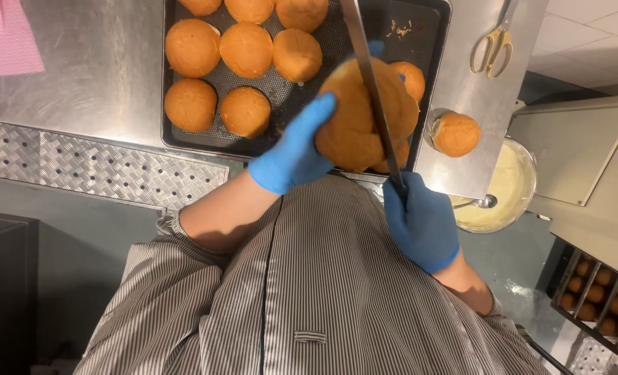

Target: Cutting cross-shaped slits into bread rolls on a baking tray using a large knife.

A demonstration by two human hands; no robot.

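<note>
My left hand [296,148], in a blue glove, grips a round golden bun [354,118] held up in front of my chest. My right hand [420,222], also gloved in blue, is closed on the handle of a long knife [368,73] whose blade runs across the top of the bun. Below and behind the bun lies a dark perforated baking tray [420,42] with several more golden buns [246,50] in rows. My striped shirt fills the lower part of the view.
A single bun [456,133] sits on the steel counter [100,76] right of the tray, with yellow-handled scissors [490,48] beyond it. A bowl of pale cream [506,187] stands lower right. A pink cloth [7,35] lies top left. A rack of buns [600,295] is at the bottom right.
</note>
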